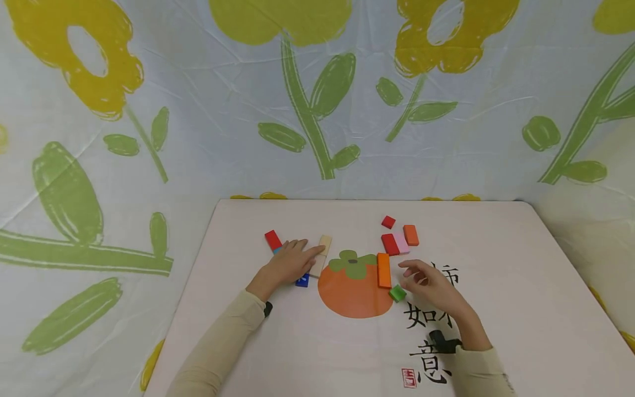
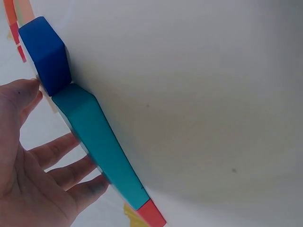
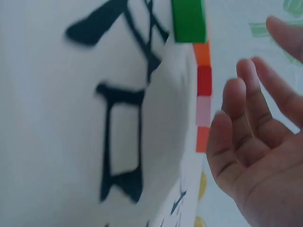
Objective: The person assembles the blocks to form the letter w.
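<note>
In the head view my left hand (image 1: 288, 263) lies palm down over a row of blocks, fingers spread. Its fingertips touch the long teal block (image 2: 102, 142) in the left wrist view, and the thumb is against the dark blue block (image 2: 49, 56). A red block (image 1: 272, 239) continues the row at its far end. By the index finger lie pale wooden blocks (image 1: 317, 266). My right hand (image 1: 432, 286) hovers with loosely bent fingers and holds nothing. Just left of it are a long orange block (image 1: 384, 270) and a green block (image 1: 397, 293), both apart from the fingers.
Behind the long orange block lie a red block (image 1: 389, 244), a pink block (image 1: 402, 242), a shorter orange block (image 1: 411, 235) and a small red block (image 1: 388, 221). The pale tabletop (image 1: 278, 353) bears a printed persimmon (image 1: 352, 295) and black characters. A flowered curtain (image 1: 208, 110) stands behind.
</note>
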The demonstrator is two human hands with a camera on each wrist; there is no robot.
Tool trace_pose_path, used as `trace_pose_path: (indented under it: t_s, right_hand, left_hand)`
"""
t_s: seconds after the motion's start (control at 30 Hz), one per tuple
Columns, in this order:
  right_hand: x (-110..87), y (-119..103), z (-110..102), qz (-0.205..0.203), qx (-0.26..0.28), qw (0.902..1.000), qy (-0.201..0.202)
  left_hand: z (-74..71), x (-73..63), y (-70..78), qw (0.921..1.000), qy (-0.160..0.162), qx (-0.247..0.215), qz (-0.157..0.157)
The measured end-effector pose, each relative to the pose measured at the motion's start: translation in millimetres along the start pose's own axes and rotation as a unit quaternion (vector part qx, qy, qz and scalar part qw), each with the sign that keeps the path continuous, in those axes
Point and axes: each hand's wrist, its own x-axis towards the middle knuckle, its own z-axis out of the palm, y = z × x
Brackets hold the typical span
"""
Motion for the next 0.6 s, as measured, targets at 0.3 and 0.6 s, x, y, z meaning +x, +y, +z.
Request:
trace_pose_path:
  t_s: [0.3,0.6]
  right_hand:
    - [0.8,15,-2,-0.027,0.025,0.9970,-0.069]
    - [1.9,23,-4,-0.050,0.028,0.9911,-0.120]
  left_hand:
    - [0.9,1.0,0.3,1.0000,-0.008,-0.003,-0.005]
    - [6.0,0.8,-1.1,1.0000,-0.003,0.003,-0.002]
